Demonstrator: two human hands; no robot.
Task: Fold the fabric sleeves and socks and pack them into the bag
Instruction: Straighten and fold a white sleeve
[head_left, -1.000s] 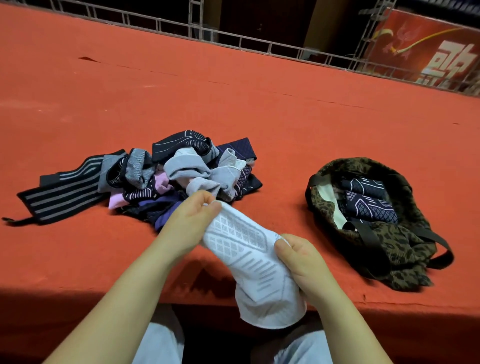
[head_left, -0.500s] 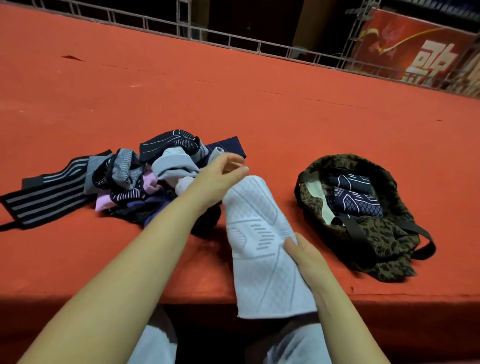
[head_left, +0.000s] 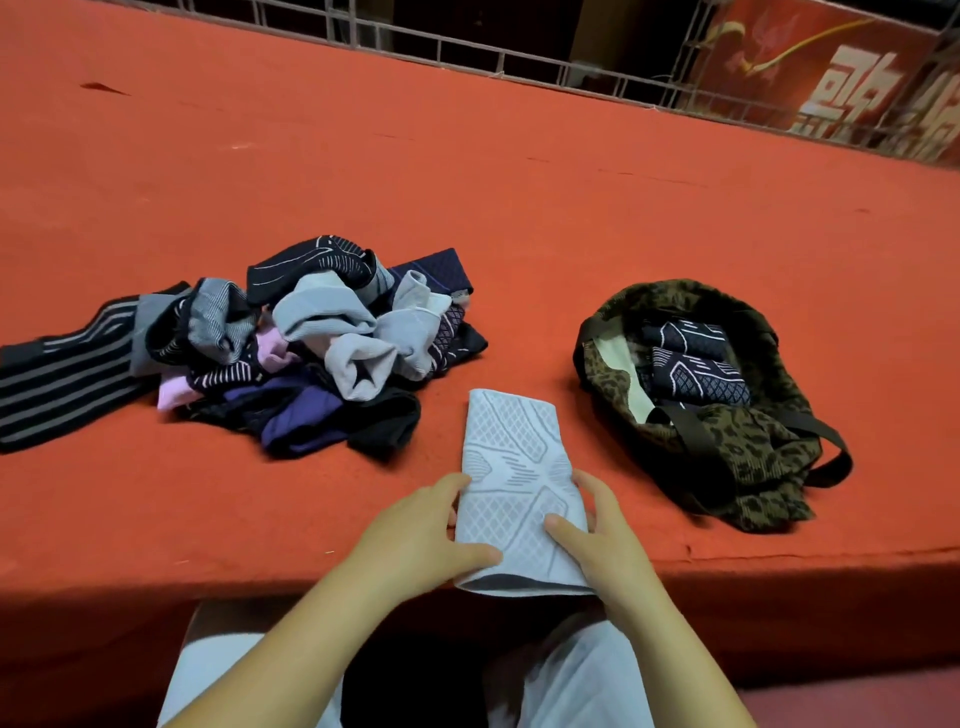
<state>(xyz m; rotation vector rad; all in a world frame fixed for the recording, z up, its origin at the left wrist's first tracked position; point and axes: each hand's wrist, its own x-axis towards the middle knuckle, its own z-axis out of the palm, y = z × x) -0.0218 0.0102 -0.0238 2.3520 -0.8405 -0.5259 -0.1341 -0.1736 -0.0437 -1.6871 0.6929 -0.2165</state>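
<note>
A white patterned fabric sleeve lies flat on the red table, its near end over the front edge. My left hand grips the sleeve's near left side, thumb on top. My right hand grips its near right side, thumb on top. A leopard-print bag lies open to the right, with dark folded sleeves inside. A pile of unfolded sleeves and socks in black, grey, pink and purple sits to the left.
A black sleeve with grey stripes stretches out from the pile toward the left edge. A metal railing runs along the table's far side, with a red banner behind it. My knees show below the front edge.
The white sleeve was held up and spread in the air; now it lies flat on the table. My left hand moved from its far end back to its near left side.
</note>
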